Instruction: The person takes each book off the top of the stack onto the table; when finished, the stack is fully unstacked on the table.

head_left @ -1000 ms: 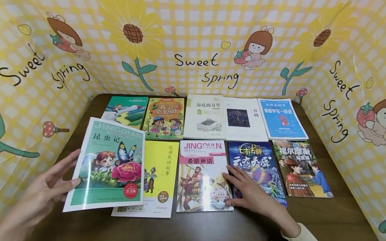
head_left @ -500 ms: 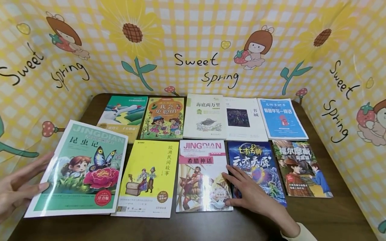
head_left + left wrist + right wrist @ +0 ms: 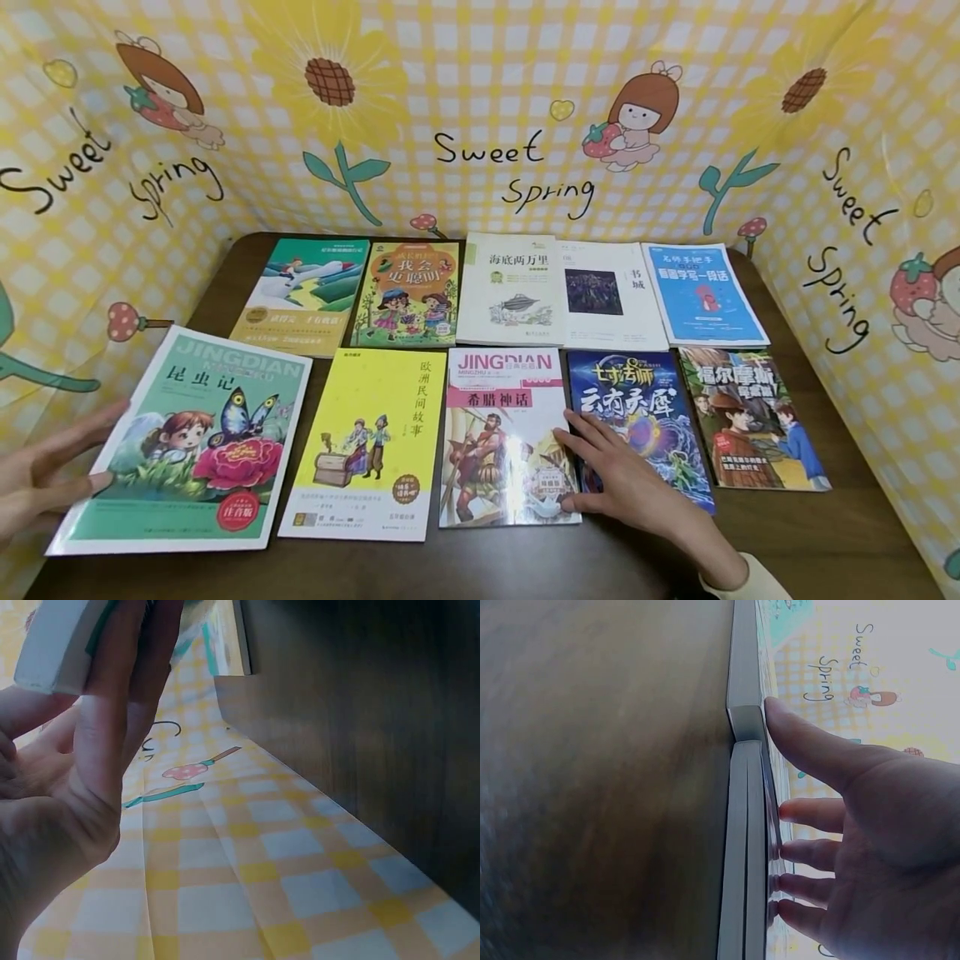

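My left hand [image 3: 48,479] grips the left edge of a green book [image 3: 198,433] with a butterfly and a pink flower on its cover. The thumb lies on the cover, and the left wrist view shows fingers beneath the white corner of the book [image 3: 56,652]. Whether the far edge touches the table is unclear. My right hand [image 3: 626,479] rests with spread fingers on a blue book [image 3: 630,400]. Its thumb touches the right edge of a white and pink book [image 3: 495,450]. Close by the green book lies a yellow book [image 3: 360,442].
Along the back of the dark wooden table [image 3: 525,567] lie several more books, among them an orange one [image 3: 405,292] and a light blue one [image 3: 705,292]. A detective-themed book [image 3: 753,425] is at front right. Yellow checked cloth [image 3: 495,83] surrounds the table on three sides.
The left hand has carried the green book left and down, away from over the yellow book, uncovering it and the book behind. My right hand has stayed in place.
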`<move>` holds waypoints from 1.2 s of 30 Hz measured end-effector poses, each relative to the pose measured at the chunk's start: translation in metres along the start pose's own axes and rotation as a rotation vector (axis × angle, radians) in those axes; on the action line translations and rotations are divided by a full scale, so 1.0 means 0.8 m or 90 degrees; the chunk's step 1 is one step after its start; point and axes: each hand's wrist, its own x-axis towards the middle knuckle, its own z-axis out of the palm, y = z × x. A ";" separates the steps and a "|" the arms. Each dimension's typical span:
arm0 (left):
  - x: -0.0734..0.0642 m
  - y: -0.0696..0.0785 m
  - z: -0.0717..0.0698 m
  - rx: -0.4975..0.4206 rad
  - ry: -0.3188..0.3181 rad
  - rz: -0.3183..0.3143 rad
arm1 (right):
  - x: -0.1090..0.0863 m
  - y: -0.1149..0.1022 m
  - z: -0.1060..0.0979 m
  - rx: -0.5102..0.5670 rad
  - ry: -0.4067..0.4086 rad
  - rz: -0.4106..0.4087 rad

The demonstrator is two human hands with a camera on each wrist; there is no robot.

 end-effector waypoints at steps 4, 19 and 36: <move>0.005 -0.003 0.006 -0.007 -0.022 -0.010 | 0.000 0.000 0.001 0.002 0.005 -0.001; 0.012 0.005 0.039 0.005 -0.034 -0.073 | -0.001 -0.001 0.001 0.003 0.025 -0.034; 0.029 0.009 0.068 0.409 0.132 0.049 | -0.003 -0.001 -0.001 0.009 0.017 -0.032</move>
